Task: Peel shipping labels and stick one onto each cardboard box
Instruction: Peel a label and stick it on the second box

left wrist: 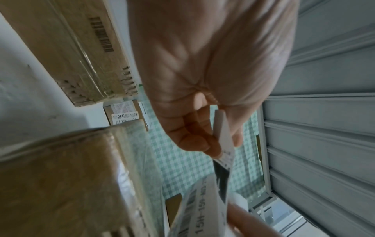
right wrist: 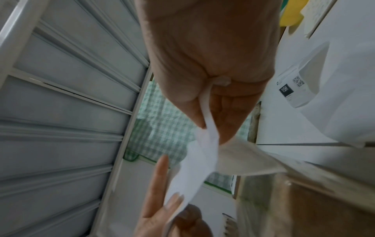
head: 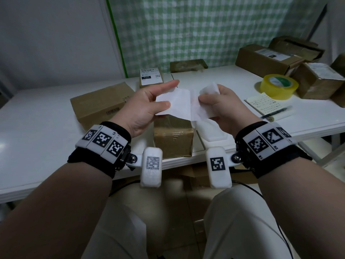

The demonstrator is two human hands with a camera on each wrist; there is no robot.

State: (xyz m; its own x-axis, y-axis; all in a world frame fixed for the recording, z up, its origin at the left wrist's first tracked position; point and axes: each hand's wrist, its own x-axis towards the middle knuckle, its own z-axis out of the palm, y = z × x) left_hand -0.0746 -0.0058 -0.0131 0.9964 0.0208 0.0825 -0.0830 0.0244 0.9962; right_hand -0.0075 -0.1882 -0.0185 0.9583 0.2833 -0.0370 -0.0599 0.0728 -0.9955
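We've got the shipping label held up mid-frame in the head view, above the small cardboard box at the near edge of the tabletop. Left hand pinches the label's left part between thumb and fingers, index finger stretched out along the top edge. Right hand is curled round the right part, thumb pinching the sheet, with crumpled white paper bunched at its fingertips. A crease or split runs down the sheet between the hands; likely label parting from backing, but we can't tell which layer is which. Left wrist view shows printed text and a black block on the side facing away from us. Left of centre: flat cardboard box, unlabelled on top. Behind it, a small box with label already on. Upper right: more boxes, yellow tape roll, notepad with a pen on it.
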